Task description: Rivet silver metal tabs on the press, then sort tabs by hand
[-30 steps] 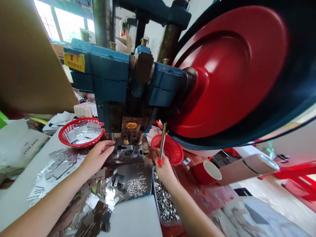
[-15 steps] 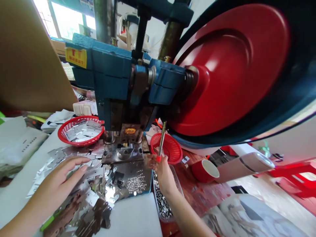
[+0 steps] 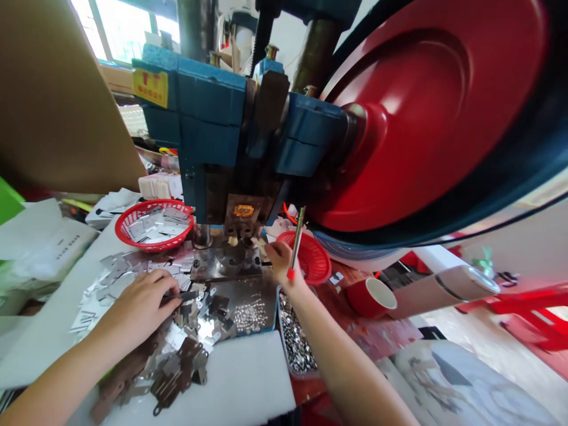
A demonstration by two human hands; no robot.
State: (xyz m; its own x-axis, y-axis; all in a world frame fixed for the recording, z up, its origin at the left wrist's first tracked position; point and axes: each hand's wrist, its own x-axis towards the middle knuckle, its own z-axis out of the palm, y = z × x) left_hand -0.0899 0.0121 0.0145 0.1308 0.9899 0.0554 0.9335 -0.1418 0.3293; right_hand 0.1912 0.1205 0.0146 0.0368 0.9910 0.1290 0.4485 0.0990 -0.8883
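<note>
A blue punch press (image 3: 213, 124) with a big red flywheel (image 3: 426, 118) stands over a steel die plate (image 3: 231, 260). My left hand (image 3: 142, 305) rests curled on a heap of flat metal plates (image 3: 177, 349) in front of the press, fingertips pinching at one plate. My right hand (image 3: 279, 263) is at the right edge of the die and grips a thin rod with a red end (image 3: 295, 248). Small shiny rivets (image 3: 248, 316) lie on the tray between my hands.
A red basket of metal plates (image 3: 153, 225) sits left of the die, another red basket (image 3: 313, 260) to the right. A clear tub of rivets (image 3: 295, 346) lies under my right wrist. A red cup (image 3: 370, 299), white foam sheet (image 3: 239, 378) and cardboard (image 3: 57, 100) surround the bench.
My left hand drew back from the die to the heap of plates and curled onto one. My right hand moved forward to the die's right edge with the rod.
</note>
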